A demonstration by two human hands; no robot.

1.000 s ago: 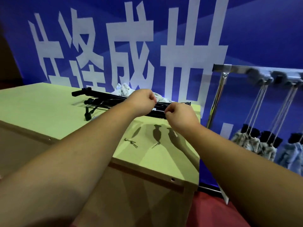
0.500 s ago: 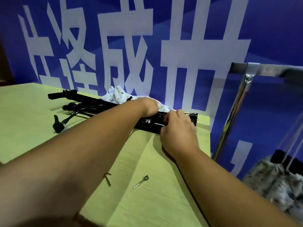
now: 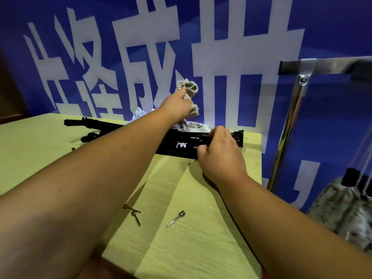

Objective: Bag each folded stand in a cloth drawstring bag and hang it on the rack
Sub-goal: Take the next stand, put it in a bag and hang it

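A folded black stand [image 3: 181, 144] lies across the far side of the yellow-green table [image 3: 40, 154]. My right hand [image 3: 218, 154] grips its right end, fingers curled over it. My left hand [image 3: 177, 106] holds a beige cloth drawstring bag [image 3: 190, 91] lifted above the table, its open mouth facing me. More printed cloth bags [image 3: 196, 125] lie in a heap behind the stand. A second black stand [image 3: 92, 125] lies further left. The metal rack [image 3: 302, 77] stands to the right of the table, with a bagged stand [image 3: 342, 204] hanging on cords.
Three small metal pins lie on the near table: two crossed [image 3: 132, 212] and one alone [image 3: 176, 218]. A blue banner [image 3: 332, 27] with large white characters closes off the back. The table's right edge runs close to the rack's upright pole [image 3: 285, 133].
My left hand has risen from the stand, lifting a beige bag off the heap. My right hand has stayed on the stand's right end. The view has moved closer.
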